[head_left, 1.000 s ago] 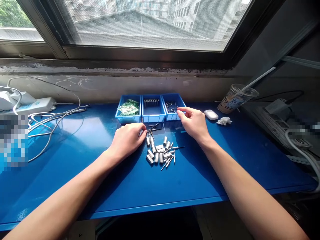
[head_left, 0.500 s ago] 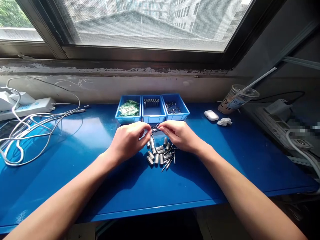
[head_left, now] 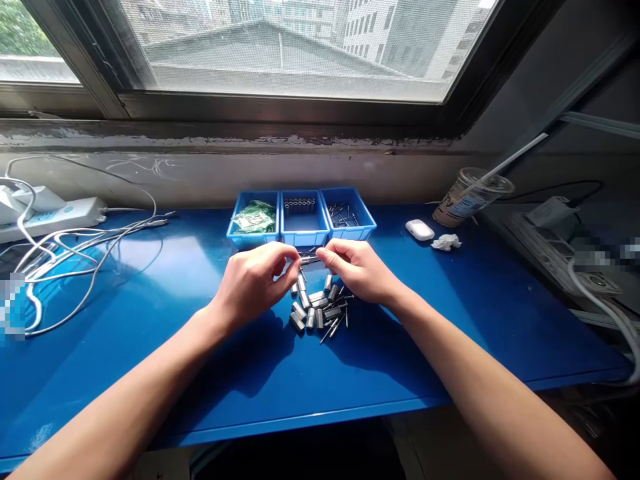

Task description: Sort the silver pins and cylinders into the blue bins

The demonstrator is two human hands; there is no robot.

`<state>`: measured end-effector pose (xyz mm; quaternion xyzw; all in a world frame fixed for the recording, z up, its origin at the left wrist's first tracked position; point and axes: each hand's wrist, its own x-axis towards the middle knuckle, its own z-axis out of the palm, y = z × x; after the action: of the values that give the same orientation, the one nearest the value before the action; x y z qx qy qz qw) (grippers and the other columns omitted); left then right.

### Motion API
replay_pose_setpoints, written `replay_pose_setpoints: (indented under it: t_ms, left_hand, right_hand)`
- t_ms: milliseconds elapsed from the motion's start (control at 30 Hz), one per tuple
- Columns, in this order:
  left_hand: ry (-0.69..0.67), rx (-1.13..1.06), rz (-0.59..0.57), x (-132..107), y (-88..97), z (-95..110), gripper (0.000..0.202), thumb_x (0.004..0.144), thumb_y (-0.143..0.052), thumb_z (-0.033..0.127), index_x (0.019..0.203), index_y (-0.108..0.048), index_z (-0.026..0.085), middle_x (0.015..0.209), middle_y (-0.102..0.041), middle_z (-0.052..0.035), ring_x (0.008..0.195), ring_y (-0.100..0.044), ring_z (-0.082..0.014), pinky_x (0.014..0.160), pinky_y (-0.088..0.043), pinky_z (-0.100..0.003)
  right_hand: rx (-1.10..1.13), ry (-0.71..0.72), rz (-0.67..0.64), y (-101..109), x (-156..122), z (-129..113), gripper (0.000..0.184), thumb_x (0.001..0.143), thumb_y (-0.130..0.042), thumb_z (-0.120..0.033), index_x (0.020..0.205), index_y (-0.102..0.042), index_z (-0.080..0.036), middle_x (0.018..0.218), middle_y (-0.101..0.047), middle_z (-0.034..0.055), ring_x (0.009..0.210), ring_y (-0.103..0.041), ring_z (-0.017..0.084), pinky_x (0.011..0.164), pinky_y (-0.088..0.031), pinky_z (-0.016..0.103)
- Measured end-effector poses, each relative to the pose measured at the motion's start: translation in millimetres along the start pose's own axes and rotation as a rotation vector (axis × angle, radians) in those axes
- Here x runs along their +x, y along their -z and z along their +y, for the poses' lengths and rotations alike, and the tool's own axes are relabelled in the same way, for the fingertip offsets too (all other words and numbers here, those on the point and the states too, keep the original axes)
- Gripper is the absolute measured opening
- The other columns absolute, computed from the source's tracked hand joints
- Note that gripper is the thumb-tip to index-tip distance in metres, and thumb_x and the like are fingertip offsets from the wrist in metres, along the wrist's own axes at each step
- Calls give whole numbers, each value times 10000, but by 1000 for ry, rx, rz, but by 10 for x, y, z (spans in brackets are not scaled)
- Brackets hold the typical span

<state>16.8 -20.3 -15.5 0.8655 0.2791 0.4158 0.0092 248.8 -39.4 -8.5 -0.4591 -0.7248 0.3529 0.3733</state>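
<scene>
My left hand [head_left: 255, 281] and my right hand [head_left: 357, 270] meet above a heap of small metal cylinders and thin pins [head_left: 320, 307] on the blue table [head_left: 150, 347]. Both hands are closed in a pinch, fingertips almost touching. A thin metal pin [head_left: 310, 260] runs between them; what the left fingers grip is too small to name. Behind the hands stand three blue trays: the left tray [head_left: 253, 220] holds green bags, the middle tray [head_left: 303, 220] a row of cylinders, the right tray [head_left: 349, 217] loose pins.
White cables [head_left: 75, 253] and a power strip [head_left: 50, 213] lie at the left. A white earbud case [head_left: 420, 230], crumpled paper [head_left: 447, 242] and a plastic cup with straw [head_left: 473, 197] sit at the right. Another power strip [head_left: 565, 257] lies at the far right, and the window wall is behind.
My right hand came back from the right tray to the middle and met my left hand above the heap. My left hand rose slightly and pinched toward it.
</scene>
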Motion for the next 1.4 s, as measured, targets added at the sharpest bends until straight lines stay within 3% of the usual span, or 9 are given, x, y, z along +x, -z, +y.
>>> replay_pose_setpoints:
  t_ms: [267,467,1067,1400]
  left_hand:
    - [35,35,4,-2,22,27,72,970,-611,173,933,-672,163,742,-668,7,610,-585,-107,591,-458,-222]
    - [63,2,-21,-15,28,11,67,957,-619,183,909,-661,161,719,-627,14,611,-553,-107,596,-451,-230]
    - [90,-32,-53,-5,28,22,72,934,-625,208,878,-644,167,709,-629,16,591,-542,-103,568,-441,-222]
    - [79,-53,-40,-11,36,16,51,906,-650,211,884,-627,172,667,-594,38,552,-535,-88,541,-442,-200]
  right_hand:
    - [206,-6,81,-66,7,-26,379,983,-666,-536,845,-671,-184,727,-582,-18,634,-486,118,603,-396,268]
    - [200,3,91,-74,6,-32,346,939,-730,-526,883,-692,-187,771,-614,-7,657,-509,125,609,-419,272]
    - [236,-10,70,-79,8,-48,300,960,-701,-477,895,-692,-184,760,-613,-10,654,-525,122,616,-444,271]
    - [250,38,45,-66,7,-56,248,953,-726,-433,949,-715,-185,856,-675,15,691,-581,120,614,-472,257]
